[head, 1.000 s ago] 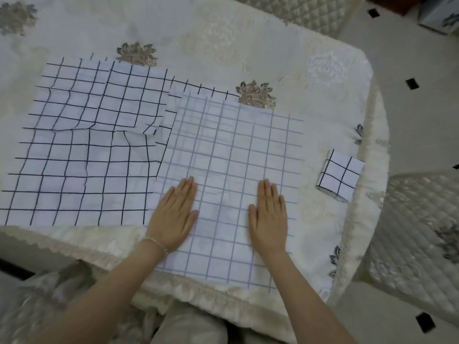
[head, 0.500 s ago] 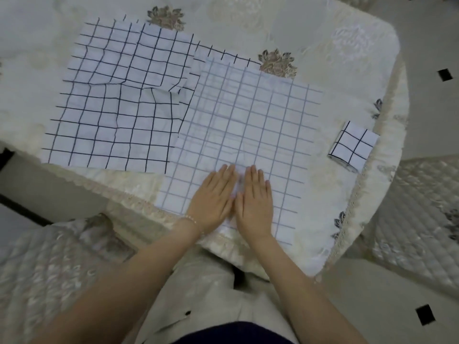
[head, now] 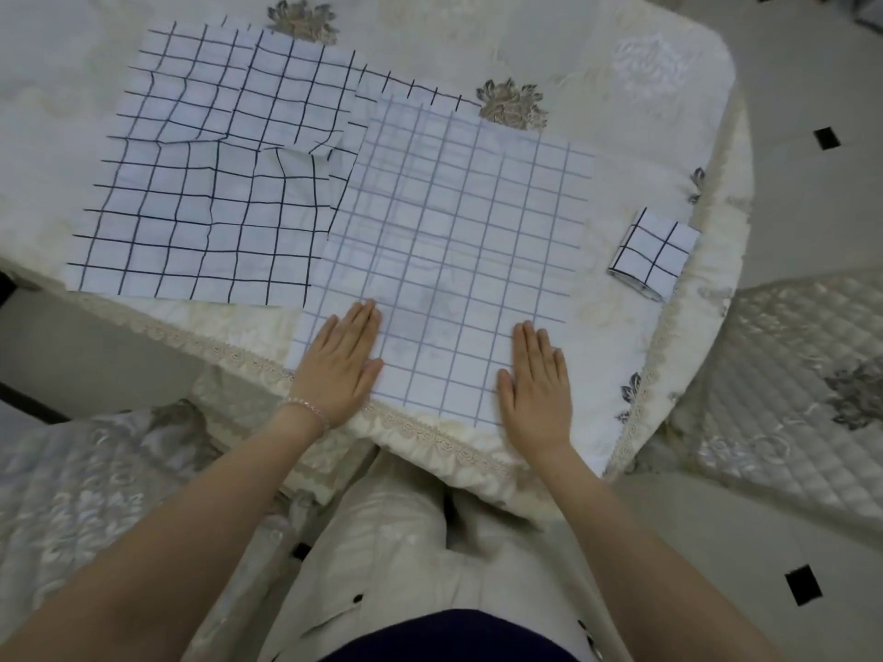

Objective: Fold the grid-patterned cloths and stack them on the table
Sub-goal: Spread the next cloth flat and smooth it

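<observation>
Both hands flat, palms down, on the pale-blue grid cloth (head: 454,250) at the tabletop (head: 621,112) near edge: left hand (head: 341,365) on its left margin, right hand (head: 537,384) near its right. Black-grid cloth (head: 210,183) spread alongside, tucked under. Small folded cloth (head: 652,253) by the right edge.

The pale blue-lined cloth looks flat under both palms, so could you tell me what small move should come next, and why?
Probably pinch the near edge of the blue-lined cloth and fold it away. Left hand and right hand lie flat and apart near its near corners; it is unfolded, while one folded cloth already sits to the right.
</observation>
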{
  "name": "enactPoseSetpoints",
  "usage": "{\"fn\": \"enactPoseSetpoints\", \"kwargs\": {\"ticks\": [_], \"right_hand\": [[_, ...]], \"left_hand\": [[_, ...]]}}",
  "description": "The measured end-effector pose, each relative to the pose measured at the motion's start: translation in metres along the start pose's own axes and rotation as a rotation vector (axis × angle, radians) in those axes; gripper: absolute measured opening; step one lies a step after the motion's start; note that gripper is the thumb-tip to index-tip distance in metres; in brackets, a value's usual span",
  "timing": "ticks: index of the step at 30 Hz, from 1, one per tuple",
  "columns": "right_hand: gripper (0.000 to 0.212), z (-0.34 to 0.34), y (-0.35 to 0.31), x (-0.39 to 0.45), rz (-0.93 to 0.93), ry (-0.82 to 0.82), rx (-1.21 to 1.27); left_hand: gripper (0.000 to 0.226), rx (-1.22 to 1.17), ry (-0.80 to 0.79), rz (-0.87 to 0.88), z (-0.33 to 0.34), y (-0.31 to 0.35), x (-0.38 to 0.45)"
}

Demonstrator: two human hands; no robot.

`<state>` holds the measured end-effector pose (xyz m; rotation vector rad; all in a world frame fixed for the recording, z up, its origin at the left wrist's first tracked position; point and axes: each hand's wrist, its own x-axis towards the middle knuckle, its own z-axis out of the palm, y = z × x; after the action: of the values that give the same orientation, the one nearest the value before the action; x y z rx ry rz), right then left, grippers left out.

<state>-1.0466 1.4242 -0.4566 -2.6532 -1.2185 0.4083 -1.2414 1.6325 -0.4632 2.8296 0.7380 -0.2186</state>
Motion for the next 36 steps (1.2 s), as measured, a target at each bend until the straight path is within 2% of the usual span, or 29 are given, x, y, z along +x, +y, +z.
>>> {"fn": "enactPoseSetpoints", "kwargs": {"ticks": [5, 9, 11, 14, 17, 22, 27, 34, 36], "right_hand": [[0.061, -0.006, -0.003, 0.0, 0.009, -0.04, -0.025], [0.066, -0.012, -0.003, 0.001, -0.018, -0.054, -0.042], [0.07, -0.017, -0.006, 0.002, -0.032, -0.065, -0.035], [0.061, -0.024, -0.012, 0.0, -0.136, -0.085, 0.013], [0.054, -0.028, -0.021, -0.01, -0.26, -0.101, 0.089], [0.055, -0.034, -0.032, -0.025, -0.272, -0.166, 0.172], [0.058, -0.033, -0.031, -0.031, -0.306, -0.223, 0.156], [0.064, -0.029, -0.023, -0.031, -0.333, -0.23, 0.135], [0.065, -0.029, -0.022, -0.03, -0.326, -0.233, 0.129]], "left_hand": [[0.057, -0.008, 0.057, 0.0, -0.011, 0.01, -0.002], [0.026, -0.15, 0.151, 0.258, -0.026, 0.025, -0.007], [0.02, -0.144, 0.143, 0.34, -0.028, 0.032, -0.016], [0.012, -0.094, 0.085, 0.297, -0.032, 0.041, -0.028], [0.031, 0.041, -0.011, 0.289, -0.035, 0.05, -0.028], [0.047, 0.251, -0.115, 0.308, -0.036, 0.057, -0.02], [0.045, 0.307, -0.195, 0.375, -0.045, 0.049, -0.022], [0.045, 0.373, -0.163, 0.401, -0.052, 0.047, -0.013], [0.033, 0.333, -0.205, 0.392, -0.059, 0.05, -0.011]]}}
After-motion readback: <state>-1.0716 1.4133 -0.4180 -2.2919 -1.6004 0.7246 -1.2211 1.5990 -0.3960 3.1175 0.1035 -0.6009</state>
